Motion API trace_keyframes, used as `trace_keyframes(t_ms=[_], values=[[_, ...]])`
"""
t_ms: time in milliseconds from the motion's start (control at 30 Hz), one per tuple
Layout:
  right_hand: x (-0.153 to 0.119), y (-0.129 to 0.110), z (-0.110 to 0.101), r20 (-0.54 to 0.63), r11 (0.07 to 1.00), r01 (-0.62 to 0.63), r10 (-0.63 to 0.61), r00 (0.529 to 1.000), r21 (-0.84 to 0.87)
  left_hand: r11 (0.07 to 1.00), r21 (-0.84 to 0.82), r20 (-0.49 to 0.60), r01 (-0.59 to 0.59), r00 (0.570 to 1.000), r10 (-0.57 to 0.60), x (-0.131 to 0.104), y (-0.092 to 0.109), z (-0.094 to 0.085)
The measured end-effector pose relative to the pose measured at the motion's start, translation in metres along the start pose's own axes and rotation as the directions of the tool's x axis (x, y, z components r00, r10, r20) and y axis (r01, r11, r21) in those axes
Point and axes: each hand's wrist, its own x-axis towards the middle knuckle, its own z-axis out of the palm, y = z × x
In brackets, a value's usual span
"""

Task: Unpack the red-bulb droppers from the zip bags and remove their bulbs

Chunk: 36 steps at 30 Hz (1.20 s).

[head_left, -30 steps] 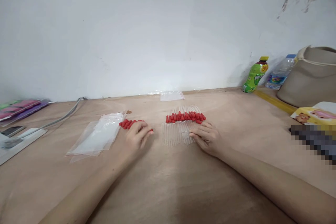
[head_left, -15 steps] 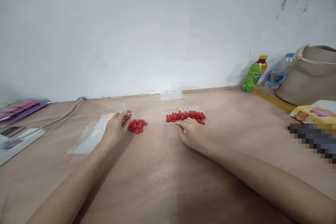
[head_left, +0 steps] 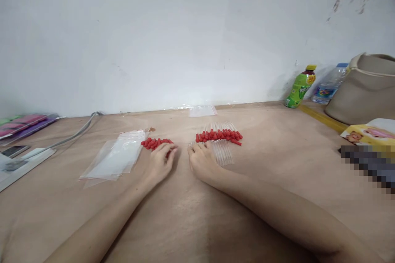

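My left hand [head_left: 161,162] rests at the right end of a pile of red rubber bulbs [head_left: 151,144]. Its fingers curl closed, and a bit of red shows between thumb and fingertips. To the right, my right hand [head_left: 203,162] lies over the left end of a row of thin clear tubes [head_left: 224,152]; its fingers are bent together and their tips are turned away, hiding what they grip. Just beyond them, a row of clear droppers with red bulbs [head_left: 219,134] lies side by side, bulbs towards me. One dropper [head_left: 236,142] lies askew at the right.
Clear plastic bags [head_left: 119,156] lie left of the red pile, and another small bag [head_left: 202,111] by the wall. A grey cable [head_left: 77,133] and a phone [head_left: 15,151] are at the left. A green bottle [head_left: 300,86], a water bottle [head_left: 328,86] and a beige bin [head_left: 361,90] stand back right.
My left hand has moved right, from the left side of the red pile to its right end. My right hand has shifted left along the clear tubes, uncovering those on the right.
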Motion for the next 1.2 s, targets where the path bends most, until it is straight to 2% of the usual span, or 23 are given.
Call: trace_keyframes(t_ms=[67, 167, 233, 300, 400, 500, 567, 667, 767, 1000, 1200], values=[[0.0, -0.005, 0.0, 0.033, 1.0, -0.003, 0.002, 0.999, 0.014, 0.972, -0.195, 0.099, 0.128, 0.989, -0.11, -0.004, 0.006, 0.013], [-0.001, -0.009, -0.001, 0.065, 0.998, -0.012, 0.008, 0.998, 0.054, 0.847, -0.441, 0.255, 0.298, 0.946, -0.2, -0.005, 0.004, 0.023], [-0.002, -0.01, -0.002, 0.057, 0.996, -0.023, 0.018, 0.998, 0.086, 0.795, -0.501, 0.299, 0.343, 0.93, -0.213, -0.004, 0.002, 0.024], [-0.003, -0.011, -0.003, 0.039, 0.993, -0.032, 0.027, 0.999, 0.112, 0.8, -0.485, 0.32, 0.353, 0.923, -0.213, -0.003, 0.001, 0.023], [-0.005, -0.006, -0.006, -0.015, 0.992, -0.023, 0.025, 1.0, 0.126, 0.853, -0.415, 0.334, 0.317, 0.925, -0.181, -0.004, 0.0, 0.022], [-0.006, 0.016, -0.01, -0.089, 0.992, -0.052, 0.063, 0.994, 0.114, 0.898, -0.36, 0.33, 0.251, 0.935, -0.129, -0.005, 0.0, 0.024], [-0.005, 0.038, -0.013, -0.139, 0.984, -0.144, 0.158, 0.978, 0.106, 0.931, -0.313, 0.323, 0.19, 0.943, -0.084, -0.005, 0.001, 0.025], [-0.002, 0.072, -0.013, -0.193, 0.948, -0.304, 0.317, 0.929, 0.093, 0.976, -0.201, 0.303, 0.079, 0.953, -0.014, -0.005, 0.005, 0.025], [0.0, 0.091, -0.006, -0.226, 0.937, -0.341, 0.35, 0.909, 0.079, 0.994, -0.108, 0.271, 0.009, 0.962, 0.02, -0.007, 0.008, 0.026], [0.008, 0.088, 0.011, -0.277, 0.93, -0.359, 0.365, 0.889, 0.076, 0.995, -0.084, 0.239, -0.049, 0.969, 0.068, -0.012, 0.005, 0.027], [0.008, 0.087, 0.007, -0.397, 0.923, -0.349, 0.385, 0.833, 0.161, 0.993, -0.093, 0.261, -0.065, 0.961, 0.088, -0.012, 0.004, 0.027]])
